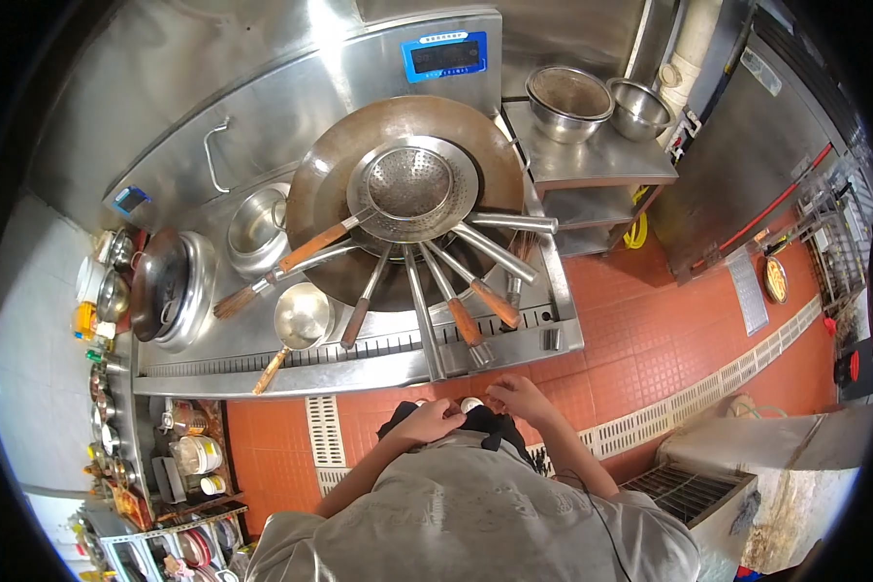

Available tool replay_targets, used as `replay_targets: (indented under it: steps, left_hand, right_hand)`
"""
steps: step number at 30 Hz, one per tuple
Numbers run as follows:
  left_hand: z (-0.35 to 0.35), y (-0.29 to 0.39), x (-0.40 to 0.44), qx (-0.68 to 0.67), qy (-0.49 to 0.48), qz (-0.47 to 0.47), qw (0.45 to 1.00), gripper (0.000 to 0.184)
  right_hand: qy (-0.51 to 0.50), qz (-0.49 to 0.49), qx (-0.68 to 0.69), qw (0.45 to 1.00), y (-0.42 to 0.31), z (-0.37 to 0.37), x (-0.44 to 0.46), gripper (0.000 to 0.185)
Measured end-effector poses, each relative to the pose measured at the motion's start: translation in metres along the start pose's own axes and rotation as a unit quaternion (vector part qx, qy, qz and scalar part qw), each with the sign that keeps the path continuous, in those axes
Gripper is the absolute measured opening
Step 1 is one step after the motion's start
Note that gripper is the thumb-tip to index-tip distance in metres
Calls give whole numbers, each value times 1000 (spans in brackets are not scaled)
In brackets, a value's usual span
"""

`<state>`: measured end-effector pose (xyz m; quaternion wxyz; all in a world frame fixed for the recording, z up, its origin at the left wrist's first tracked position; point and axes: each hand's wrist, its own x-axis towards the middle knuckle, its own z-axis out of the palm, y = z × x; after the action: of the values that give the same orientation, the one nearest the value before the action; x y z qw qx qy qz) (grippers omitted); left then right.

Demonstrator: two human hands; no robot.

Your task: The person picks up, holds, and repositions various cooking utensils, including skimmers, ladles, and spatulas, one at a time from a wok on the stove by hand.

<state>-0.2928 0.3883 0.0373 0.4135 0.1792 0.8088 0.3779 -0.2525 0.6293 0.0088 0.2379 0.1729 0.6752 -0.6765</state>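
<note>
My left hand [433,422] is in front of my waist by the dark cloth [490,424], its fingers loosely bent with nothing visible in them. My right hand [518,398] is raised a little to the right, fingers slightly curled and apart. Both are just short of the stove's front edge. Beyond them stands a large wok [310,194] holding a perforated strainer [409,184] with a wooden handle. Several ladle and spatula handles fan out over the wok's near rim, among them a metal handle [423,320] pointing at me. A ladle [303,315] lies left of the wok.
A metal pot [258,228] and a dark wok [160,281] sit on the stove's left. Two steel bowls, one a covered bowl [569,102], stand on a steel side table [592,165]. A grated floor drain [650,417] crosses the red tiles [630,330]. Shelves [199,456] hold containers at lower left.
</note>
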Motion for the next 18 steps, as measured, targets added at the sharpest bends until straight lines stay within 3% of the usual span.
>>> replay_targets:
  steps: [13, 18]
  left_hand:
    - [8, -21, 6, -24, 16, 27, 999, 43]
    - [5, -23, 13, -20, -14, 23, 999, 43]
  right_hand:
    - [-7, 52, 11, 999, -16, -8, -17, 32]
    - [1, 29, 34, 999, 5, -5, -8, 33]
